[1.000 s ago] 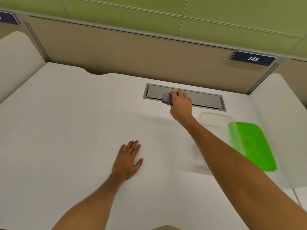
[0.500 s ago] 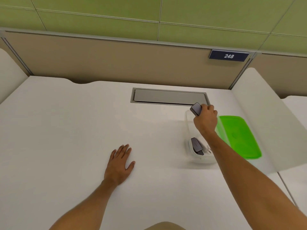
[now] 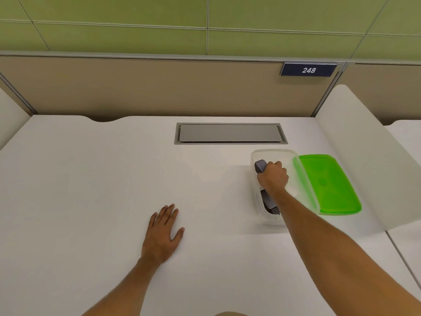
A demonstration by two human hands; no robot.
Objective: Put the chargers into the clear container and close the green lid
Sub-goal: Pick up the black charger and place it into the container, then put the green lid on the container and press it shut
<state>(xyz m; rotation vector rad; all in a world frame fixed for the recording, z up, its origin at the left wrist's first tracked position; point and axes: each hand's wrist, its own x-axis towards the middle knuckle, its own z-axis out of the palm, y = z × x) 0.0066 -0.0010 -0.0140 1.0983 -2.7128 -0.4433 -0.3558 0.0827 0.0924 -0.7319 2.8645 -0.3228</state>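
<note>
A clear container (image 3: 275, 152) stands on the white desk at the right, with its green lid (image 3: 328, 183) lying open beside it on the right. My right hand (image 3: 273, 177) reaches down into the container and is shut on a dark grey charger (image 3: 260, 166) at the far end. A second dark charger (image 3: 268, 201) lies inside at the near end, partly hidden by my wrist. My left hand (image 3: 163, 231) rests flat on the desk, fingers apart, holding nothing.
A grey cable hatch (image 3: 230, 133) is set into the desk behind the container. A white side divider (image 3: 369, 160) rises just right of the lid. A beige partition with a "248" sign (image 3: 308, 70) closes the back.
My right hand carried the charger from the cable hatch rightward and has lowered it into the container. The view shifted right. My left hand stayed flat on the desk.
</note>
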